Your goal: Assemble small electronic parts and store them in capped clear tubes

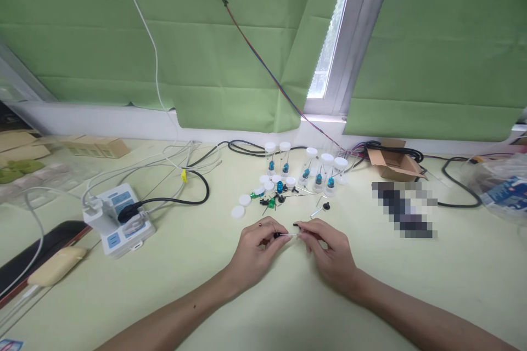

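Observation:
My left hand pinches a small black part from which a thin metal rod points right. Facing it across a narrow gap, my right hand is closed in a pinch near the rod's tip, with a small dark piece showing at its fingertips. Whether that piece touches the rod, I cannot tell. Beyond both hands lies a cluster of small loose parts: a green piece, a blue piece, black pieces and thin metal rods. White round caps lie around them.
Several clear capped tubes with blue pieces inside stand behind the loose parts. A white power strip with plugs and cables is on the left. An open cardboard box and a plastic bag sit at the right.

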`<action>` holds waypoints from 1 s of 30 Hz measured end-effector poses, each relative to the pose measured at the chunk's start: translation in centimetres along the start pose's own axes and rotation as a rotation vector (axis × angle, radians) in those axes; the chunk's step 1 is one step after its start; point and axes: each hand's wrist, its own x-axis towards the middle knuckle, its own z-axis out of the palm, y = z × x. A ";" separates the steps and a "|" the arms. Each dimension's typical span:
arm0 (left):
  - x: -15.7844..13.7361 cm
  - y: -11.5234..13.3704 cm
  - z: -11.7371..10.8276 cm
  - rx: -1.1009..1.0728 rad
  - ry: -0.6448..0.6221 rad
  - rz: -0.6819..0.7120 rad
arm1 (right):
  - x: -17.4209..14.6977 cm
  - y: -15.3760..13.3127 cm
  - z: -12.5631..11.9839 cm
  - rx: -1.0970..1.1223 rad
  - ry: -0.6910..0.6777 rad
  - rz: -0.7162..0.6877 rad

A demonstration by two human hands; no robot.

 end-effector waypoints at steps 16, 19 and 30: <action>-0.1 0.2 0.0 -0.025 -0.010 0.036 | -0.2 0.0 0.0 0.004 0.010 0.034; -0.1 0.4 0.1 -0.037 0.000 0.046 | -0.1 -0.1 0.0 0.005 0.011 0.034; 0.2 0.4 0.1 -0.145 0.028 -0.097 | 0.2 -0.6 -0.2 -0.011 -0.033 0.017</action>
